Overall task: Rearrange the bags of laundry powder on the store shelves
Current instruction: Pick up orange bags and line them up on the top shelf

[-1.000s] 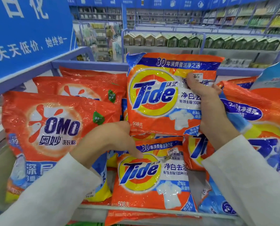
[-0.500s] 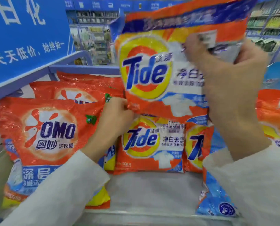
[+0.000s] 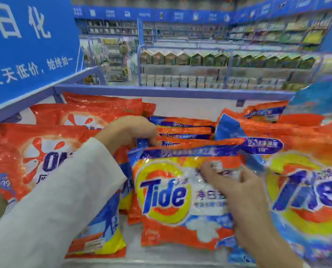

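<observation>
Left hand (image 3: 129,130): fingers pinch the top corner of the Tide bag (image 3: 162,196).
Right hand (image 3: 238,192): fingers clamped on the same bag.

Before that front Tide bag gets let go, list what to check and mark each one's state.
1. Right hand holds the orange plastic Tide laundry powder bag, thumb on its face: ok.
2. Its label faces out, right way up: ok.
3. It stands in front of the row of matching Tide bags: ok.
4. Its bottom rests on the white shelf floor: cannot tell.
5. Which bag the left hand has its curled fingers on: cannot tell.
</observation>
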A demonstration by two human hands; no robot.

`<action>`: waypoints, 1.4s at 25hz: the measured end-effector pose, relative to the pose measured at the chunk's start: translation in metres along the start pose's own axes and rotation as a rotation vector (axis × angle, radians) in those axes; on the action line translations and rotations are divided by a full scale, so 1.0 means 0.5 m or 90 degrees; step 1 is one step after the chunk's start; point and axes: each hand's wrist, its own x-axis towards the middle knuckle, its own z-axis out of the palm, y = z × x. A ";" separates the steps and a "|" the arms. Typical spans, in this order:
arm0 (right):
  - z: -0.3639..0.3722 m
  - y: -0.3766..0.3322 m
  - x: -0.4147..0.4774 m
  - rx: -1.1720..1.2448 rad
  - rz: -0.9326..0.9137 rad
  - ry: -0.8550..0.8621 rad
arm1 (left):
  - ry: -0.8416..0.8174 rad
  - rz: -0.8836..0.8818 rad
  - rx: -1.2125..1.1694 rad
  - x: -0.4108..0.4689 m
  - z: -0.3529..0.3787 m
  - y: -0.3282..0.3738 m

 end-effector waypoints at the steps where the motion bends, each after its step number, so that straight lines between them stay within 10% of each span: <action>1: 0.024 0.035 -0.006 0.023 0.028 -0.003 | -0.053 -0.006 -0.039 -0.001 0.001 0.008; 8: 0.034 0.086 0.075 0.068 -0.054 0.105 | -0.068 0.001 -0.213 -0.017 -0.005 0.010; 14: 0.052 0.103 0.085 -0.010 -0.108 0.134 | 0.409 0.174 -0.243 -0.212 0.128 -0.048; 21: 0.056 0.093 0.085 -0.015 -0.109 0.139 | 0.239 -0.084 -0.172 -0.275 0.316 -0.128; 29: -0.045 0.136 -0.081 -0.606 0.129 -0.147 | 0.267 -0.043 -0.109 -0.235 0.342 -0.155; 35: -0.024 0.124 -0.074 -0.627 0.080 -0.016 | 0.257 -0.026 -0.059 -0.245 0.329 -0.151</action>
